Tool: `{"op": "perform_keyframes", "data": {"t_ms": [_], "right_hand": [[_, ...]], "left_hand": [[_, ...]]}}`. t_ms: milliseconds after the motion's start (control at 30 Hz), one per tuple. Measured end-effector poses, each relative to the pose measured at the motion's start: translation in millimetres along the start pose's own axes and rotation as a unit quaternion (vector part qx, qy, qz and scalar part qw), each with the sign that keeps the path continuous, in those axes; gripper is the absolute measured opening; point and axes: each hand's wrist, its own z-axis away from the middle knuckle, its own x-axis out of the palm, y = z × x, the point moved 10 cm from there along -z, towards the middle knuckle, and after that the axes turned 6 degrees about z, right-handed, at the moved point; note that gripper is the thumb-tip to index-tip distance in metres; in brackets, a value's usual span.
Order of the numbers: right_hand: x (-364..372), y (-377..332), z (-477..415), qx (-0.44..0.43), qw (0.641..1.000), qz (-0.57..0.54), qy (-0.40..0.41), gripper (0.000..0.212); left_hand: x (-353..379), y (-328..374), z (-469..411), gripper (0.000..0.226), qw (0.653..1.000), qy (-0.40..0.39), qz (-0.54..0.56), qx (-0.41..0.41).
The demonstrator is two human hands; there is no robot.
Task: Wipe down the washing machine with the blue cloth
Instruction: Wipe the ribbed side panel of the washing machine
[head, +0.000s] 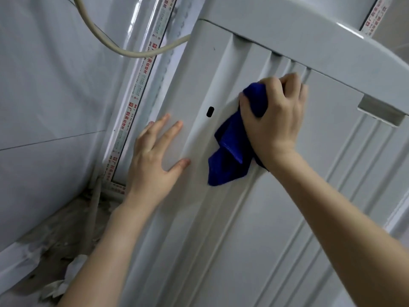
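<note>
head view | right hand [274,116] grips bunched blue cloth [230,149], pressing it on washing machine [254,229] ribbed side panel, just under top rim | left hand [152,160] fingers spread flat on panel, just left of cloth

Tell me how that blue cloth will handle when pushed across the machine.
Probably floppy: the cloth bunches in the right hand and its loose end hangs in folds. Likely light, since one hand holds it against the machine. It looks soft and fuzzy, so it should drag a little rather than slide freely.
</note>
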Motion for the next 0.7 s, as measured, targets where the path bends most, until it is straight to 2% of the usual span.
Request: {"op": "perform_keyframes", "data": {"t_ms": [100,233,333,433,500,600,700], "right_hand": [[-1,1,32,0.049,0.999,-0.012,0.02,0.026],[-2,-5,73,0.074,0.997,-0.021,0.021,0.023],[-11,-21,109,0.03,0.999,-0.023,0.007,0.021],[-20,-35,165,-0.053,0.996,-0.027,-0.064,0.017],[-34,-16,189,-0.039,0.994,-0.034,-0.097,0.02],[-54,35,165,0.022,0.996,-0.015,-0.087,0.023],[-63,74,87,0.063,0.998,-0.004,-0.022,0.027]], "left_hand": [[0,-1,0,0.076,1.0,0.006,0.008,0.001],[-2,0,0,0.075,1.0,0.01,0.005,0.004],[-4,5,-1,0.07,1.0,0.012,0.007,-0.001],[-8,22,0,0.058,0.999,0.043,0.003,0.024],[-6,38,0,0.053,0.997,0.06,0.002,0.051],[10,63,1,0.052,0.995,0.055,0.02,0.083],[34,85,4,0.052,0.993,0.031,0.022,0.112]]}}
